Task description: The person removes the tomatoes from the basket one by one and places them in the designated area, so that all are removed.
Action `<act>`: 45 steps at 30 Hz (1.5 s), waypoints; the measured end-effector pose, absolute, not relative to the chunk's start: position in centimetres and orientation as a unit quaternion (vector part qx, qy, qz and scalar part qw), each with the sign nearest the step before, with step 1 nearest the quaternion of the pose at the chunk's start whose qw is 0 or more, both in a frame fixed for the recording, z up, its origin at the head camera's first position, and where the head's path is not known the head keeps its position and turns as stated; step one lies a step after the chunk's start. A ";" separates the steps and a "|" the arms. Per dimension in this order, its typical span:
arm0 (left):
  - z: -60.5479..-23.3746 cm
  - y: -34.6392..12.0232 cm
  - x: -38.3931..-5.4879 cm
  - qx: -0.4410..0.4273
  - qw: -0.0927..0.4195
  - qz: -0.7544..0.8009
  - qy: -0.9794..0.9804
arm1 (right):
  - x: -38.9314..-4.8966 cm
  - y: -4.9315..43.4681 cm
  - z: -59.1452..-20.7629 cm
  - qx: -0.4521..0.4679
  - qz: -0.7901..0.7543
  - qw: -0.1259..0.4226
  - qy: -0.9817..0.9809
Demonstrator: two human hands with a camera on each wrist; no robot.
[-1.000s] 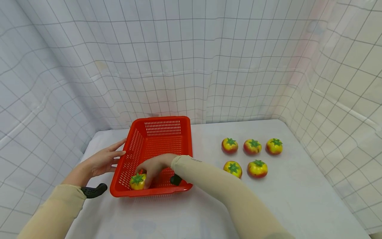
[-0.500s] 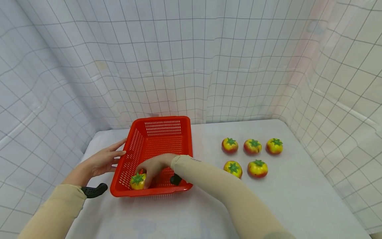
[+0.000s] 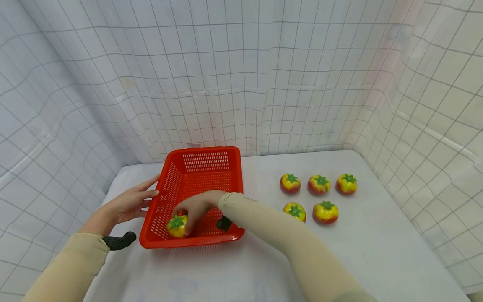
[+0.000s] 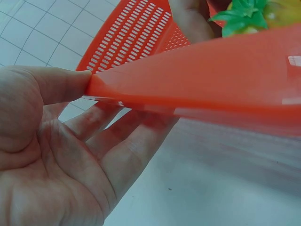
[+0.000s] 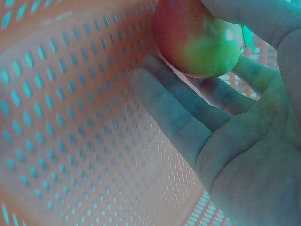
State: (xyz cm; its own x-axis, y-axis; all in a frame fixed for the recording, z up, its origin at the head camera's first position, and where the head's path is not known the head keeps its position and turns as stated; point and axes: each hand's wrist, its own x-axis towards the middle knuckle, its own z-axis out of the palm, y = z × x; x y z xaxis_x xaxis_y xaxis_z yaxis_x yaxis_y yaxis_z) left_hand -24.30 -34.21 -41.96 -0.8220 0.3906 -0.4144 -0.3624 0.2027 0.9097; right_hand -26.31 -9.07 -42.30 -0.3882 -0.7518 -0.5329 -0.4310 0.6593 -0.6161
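Observation:
In the head view a red plastic basket [image 3: 196, 242] with slotted walls stands at the left of the table. My left hand [image 3: 130, 203] is at its left side; in the left wrist view the thumb [image 4: 70, 84] lies on the rim while the fingers [image 4: 129, 146] reach under it. Inside the basket's near left corner, my right hand [image 3: 196, 207] holds a yellow-and-red tomato [image 3: 175, 228] with a green star-shaped leaf top. The right wrist view has that tomato [image 5: 200, 42] between thumb and fingers, close to the slotted wall.
Several similar tomatoes sit on the white table [image 3: 362, 243] to the right: a back row with one tomato [image 3: 318, 186] in the middle, and a front row with another tomato [image 3: 325, 214]. My right sleeve [image 3: 271, 226] partly covers one. Gridded white curtains [image 3: 241, 84] enclose the table.
The right hand and the tomato in it have shifted slightly to the right and away from the basket's near rim. My left hand and the basket look unmoved.

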 end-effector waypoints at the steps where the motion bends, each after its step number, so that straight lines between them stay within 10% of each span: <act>1: -42.0 -34.2 -24.3 0.009 0.298 0.631 0.716 | -26.5 -8.8 -42.1 -0.368 -0.193 0.412 0.811; 45: -41.7 -34.2 -24.3 0.008 0.296 0.643 0.706 | -29.6 7.5 -33.1 -0.379 -0.304 0.304 0.819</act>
State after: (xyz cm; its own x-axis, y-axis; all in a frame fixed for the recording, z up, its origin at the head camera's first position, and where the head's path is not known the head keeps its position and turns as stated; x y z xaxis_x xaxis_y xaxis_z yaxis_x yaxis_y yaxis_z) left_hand -24.28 -34.17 -41.69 -0.8246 0.3922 -0.4077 -0.3695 0.1723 0.9131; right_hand -29.55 7.52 -33.13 -0.5285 -0.8055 -0.2680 -0.4352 0.5281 -0.7292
